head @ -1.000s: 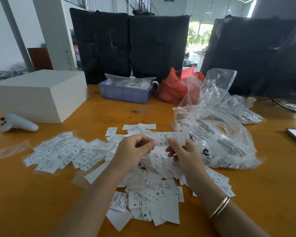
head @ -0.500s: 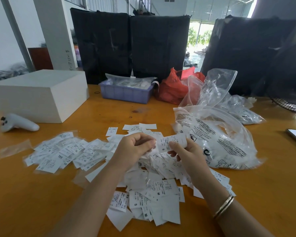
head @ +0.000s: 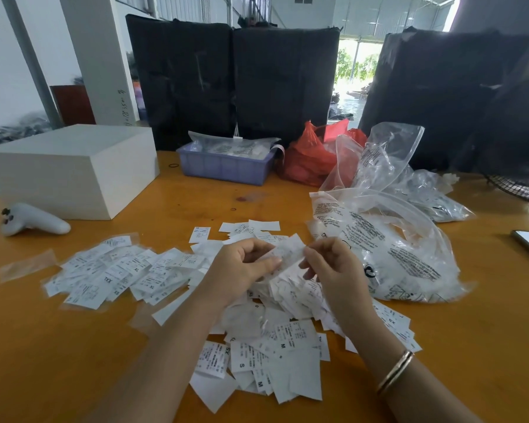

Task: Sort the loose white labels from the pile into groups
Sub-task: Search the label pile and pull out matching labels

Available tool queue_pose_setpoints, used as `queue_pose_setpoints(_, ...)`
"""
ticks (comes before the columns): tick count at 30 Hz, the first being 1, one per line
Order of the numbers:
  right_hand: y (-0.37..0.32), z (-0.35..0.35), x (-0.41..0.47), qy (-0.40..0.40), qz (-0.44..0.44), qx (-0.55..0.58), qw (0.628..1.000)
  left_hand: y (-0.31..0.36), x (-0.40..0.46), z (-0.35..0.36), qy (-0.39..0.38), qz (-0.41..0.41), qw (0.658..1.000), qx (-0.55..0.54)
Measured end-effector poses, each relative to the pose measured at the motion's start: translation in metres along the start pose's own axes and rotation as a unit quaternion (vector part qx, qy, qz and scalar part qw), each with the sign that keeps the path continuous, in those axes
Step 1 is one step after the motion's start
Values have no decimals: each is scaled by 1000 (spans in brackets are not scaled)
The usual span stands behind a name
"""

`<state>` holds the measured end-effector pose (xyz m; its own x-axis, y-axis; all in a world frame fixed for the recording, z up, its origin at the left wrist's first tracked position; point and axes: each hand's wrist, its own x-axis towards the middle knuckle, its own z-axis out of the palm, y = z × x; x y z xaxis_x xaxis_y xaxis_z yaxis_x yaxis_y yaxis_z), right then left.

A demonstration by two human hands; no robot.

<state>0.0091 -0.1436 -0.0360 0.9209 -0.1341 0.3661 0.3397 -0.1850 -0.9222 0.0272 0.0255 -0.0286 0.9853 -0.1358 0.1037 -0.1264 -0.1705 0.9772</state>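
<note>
- Left hand (head: pixel 242 268) and right hand (head: pixel 333 267) were both raised over the pile (head: pixel 275 340), fingers curled, pinching one blurred white label (head: pixel 289 254) between them.
- Pile sat mid-bench toward the near edge.
- Sorted group (head: pixel 119 273) lay spread just left of the pile.
- Clear bag of labels (head: pixel 394 251) sat beside the pile, toward the right edge.
- White box (head: pixel 71 169) stood at the far-left corner of the bench (head: pixel 58 346).

loose white labels (head: pixel 275 346) heaped mid-table, a flatter spread group (head: pixel 119 270) leftward
</note>
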Motion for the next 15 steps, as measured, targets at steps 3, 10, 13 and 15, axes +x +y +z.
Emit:
queue_pose_setpoints(3, 2, 5, -5, -40, -28, -88, 995, -2, -1, 1, -2, -3, 1000, 12)
queue_pose_setpoints(10, -1, -11, 12, 85, -116, -181, 973, 3, 3, -14, 104, -4, 995, 2)
queue_pose_setpoints(13, 2, -50, 40, 193, -138, -248, 939, 3, 7, -39, 160, -25, 987, 25)
queue_pose_setpoints(15, 8, -75, 54, 200, -77, -282, 935, 0, 10, -57, 168, -49, 983, 56)
